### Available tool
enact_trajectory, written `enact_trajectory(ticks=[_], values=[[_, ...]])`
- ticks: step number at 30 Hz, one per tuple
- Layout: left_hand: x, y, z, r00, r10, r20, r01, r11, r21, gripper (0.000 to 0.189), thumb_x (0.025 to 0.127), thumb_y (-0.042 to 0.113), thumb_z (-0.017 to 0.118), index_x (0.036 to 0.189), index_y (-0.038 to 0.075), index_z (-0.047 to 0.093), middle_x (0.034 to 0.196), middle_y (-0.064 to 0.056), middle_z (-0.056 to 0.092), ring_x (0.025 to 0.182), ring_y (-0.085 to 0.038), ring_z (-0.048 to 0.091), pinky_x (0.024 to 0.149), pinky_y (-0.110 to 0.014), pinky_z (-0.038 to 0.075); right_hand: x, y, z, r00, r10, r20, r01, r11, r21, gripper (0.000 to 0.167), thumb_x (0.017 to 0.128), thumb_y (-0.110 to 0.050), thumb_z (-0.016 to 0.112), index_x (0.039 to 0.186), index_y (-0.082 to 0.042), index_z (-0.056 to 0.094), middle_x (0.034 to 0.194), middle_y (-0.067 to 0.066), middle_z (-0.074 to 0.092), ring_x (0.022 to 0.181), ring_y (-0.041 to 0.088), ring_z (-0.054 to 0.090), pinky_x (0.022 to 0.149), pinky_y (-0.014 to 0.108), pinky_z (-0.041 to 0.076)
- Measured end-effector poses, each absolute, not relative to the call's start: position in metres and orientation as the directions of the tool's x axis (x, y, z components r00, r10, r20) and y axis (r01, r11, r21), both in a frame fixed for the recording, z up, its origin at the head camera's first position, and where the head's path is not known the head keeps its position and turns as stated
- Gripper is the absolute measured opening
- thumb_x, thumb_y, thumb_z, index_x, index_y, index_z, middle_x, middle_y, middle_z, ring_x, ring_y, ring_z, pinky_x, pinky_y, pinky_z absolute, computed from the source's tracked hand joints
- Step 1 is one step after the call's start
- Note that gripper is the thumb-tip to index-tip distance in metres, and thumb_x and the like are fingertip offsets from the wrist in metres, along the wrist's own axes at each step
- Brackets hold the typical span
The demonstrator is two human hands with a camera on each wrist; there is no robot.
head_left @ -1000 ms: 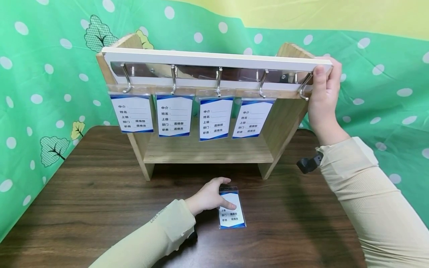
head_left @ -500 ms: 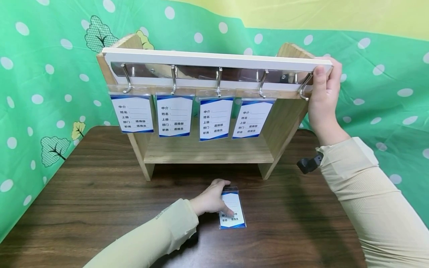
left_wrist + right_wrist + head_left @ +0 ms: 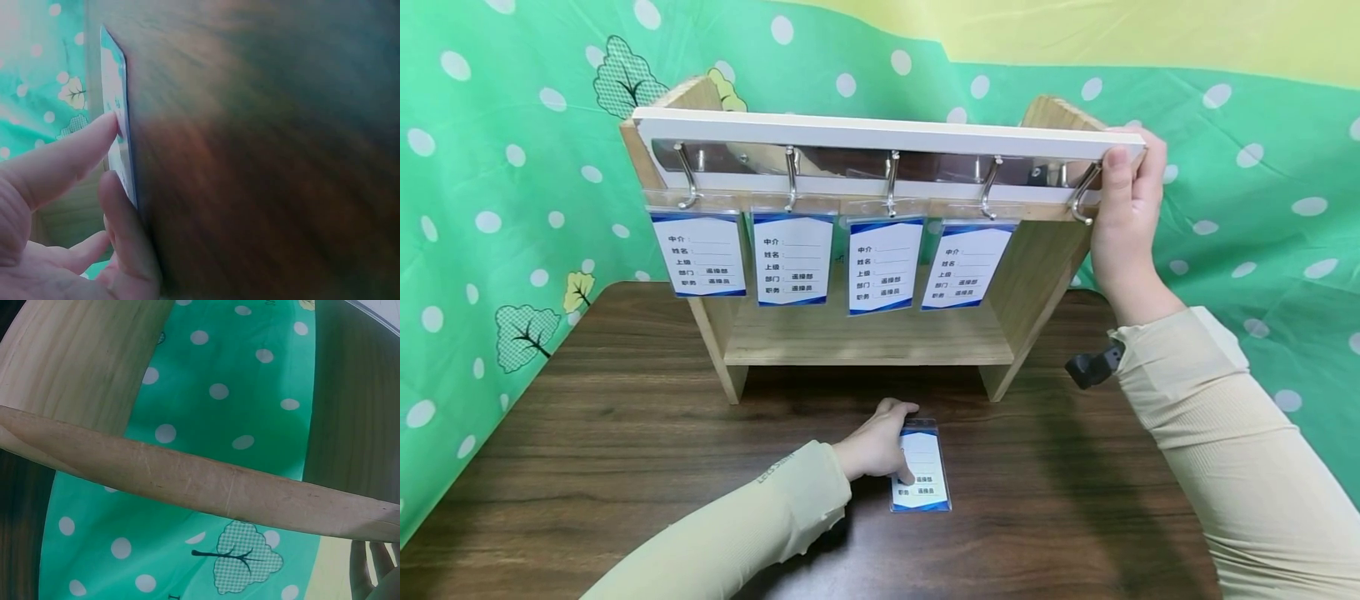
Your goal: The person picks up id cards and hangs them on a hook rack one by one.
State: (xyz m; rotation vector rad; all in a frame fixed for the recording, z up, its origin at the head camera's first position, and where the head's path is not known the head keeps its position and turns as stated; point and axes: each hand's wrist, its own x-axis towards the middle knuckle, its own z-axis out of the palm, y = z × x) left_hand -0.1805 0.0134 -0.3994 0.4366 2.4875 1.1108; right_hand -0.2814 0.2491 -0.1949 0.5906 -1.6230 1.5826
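Observation:
An ID badge in a clear plastic sleeve (image 3: 925, 467) lies flat on the dark wooden table. My left hand (image 3: 876, 442) is at its left edge, thumb on the printed face. Seen from the left wrist, the thumb (image 3: 75, 150) and a finger touch the badge (image 3: 117, 94) near its edge. My right hand (image 3: 1127, 217) grips the right end of the white hook board (image 3: 880, 133), thumb in front, fingers behind. Several similar badges hang below the hooks, among them the leftmost badge (image 3: 700, 254) and the rightmost badge (image 3: 966, 262). No badge hangs at the right-end hook (image 3: 1082, 193).
The hook board crosses the front of a wooden shelf unit (image 3: 865, 337) standing on the table (image 3: 587, 442). Behind it hangs a green dotted cloth (image 3: 1240, 192). In the right wrist view, a wooden panel edge (image 3: 206, 484) crosses the picture.
My left hand has shifted slightly right, and its thumb has slid from the middle of the badge down toward its left edge. The badge and my right hand have stayed in place.

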Motion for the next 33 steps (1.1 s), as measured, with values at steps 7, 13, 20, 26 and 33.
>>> enact_trajectory(ticks=[7, 13, 20, 26, 33], values=[[-0.182, 0.0138, -0.399, -0.879, 0.433, -0.2, 0.154, 0.655, 0.74, 0.089, 0.062, -0.003, 0.09, 0.14, 0.003, 0.048, 0.142, -0.019, 0.043, 0.112, -0.026, 0.052, 0.097, -0.039, 0.048, -0.281, 0.2484, -0.1943, -0.595, 0.192, 0.781, -0.774, 0.126, -0.62, 0.021, 0.102, -0.011, 0.041, 0.12, -0.014, 0.05, 0.091, 0.0, 0.054, 0.086, 0.011, 0.05, 0.08, 0.021, 0.035], [-0.1854, 0.0143, -0.4002, -0.88, 0.429, -0.205, 0.183, 0.703, 0.687, 0.082, 0.063, 0.006, 0.092, 0.136, 0.006, 0.054, 0.141, -0.018, 0.045, 0.112, -0.025, 0.054, 0.098, -0.039, 0.048, -0.2797, 0.2478, -0.1946, -0.603, 0.193, 0.774, -0.767, 0.125, -0.629, 0.021, 0.102, -0.013, 0.041, 0.121, -0.015, 0.05, 0.093, 0.0, 0.053, 0.087, 0.011, 0.049, 0.08, 0.022, 0.035], [-0.1846, 0.0166, -0.3968, -0.898, 0.388, -0.209, 0.202, 0.784, 0.587, 0.08, 0.061, 0.014, 0.094, 0.133, 0.013, 0.059, 0.137, -0.01, 0.051, 0.114, -0.031, 0.05, 0.088, -0.044, 0.05, -0.2808, 0.2479, -0.194, -0.587, 0.189, 0.788, -0.779, 0.136, -0.613, 0.021, 0.102, -0.012, 0.041, 0.121, -0.015, 0.05, 0.092, -0.001, 0.053, 0.086, 0.011, 0.049, 0.079, 0.021, 0.035], [-0.1829, 0.0174, -0.3969, -0.904, 0.374, -0.206, 0.204, 0.803, 0.56, 0.079, 0.061, 0.014, 0.093, 0.133, 0.013, 0.059, 0.139, -0.007, 0.048, 0.112, -0.032, 0.04, 0.073, -0.04, 0.051, -0.2816, 0.2486, -0.1941, -0.583, 0.186, 0.791, -0.781, 0.141, -0.609, 0.021, 0.102, -0.011, 0.041, 0.12, -0.014, 0.05, 0.092, -0.001, 0.053, 0.084, 0.011, 0.049, 0.077, 0.021, 0.034], [-0.1885, 0.0158, -0.3963, -0.897, 0.376, -0.233, 0.195, 0.81, 0.553, 0.076, 0.063, 0.015, 0.092, 0.132, 0.014, 0.059, 0.136, -0.01, 0.05, 0.109, -0.033, 0.039, 0.078, -0.045, 0.049, -0.2813, 0.2487, -0.1943, -0.59, 0.194, 0.783, -0.771, 0.15, -0.618, 0.021, 0.102, -0.012, 0.041, 0.12, -0.014, 0.05, 0.093, -0.001, 0.053, 0.086, 0.011, 0.049, 0.079, 0.021, 0.035]])
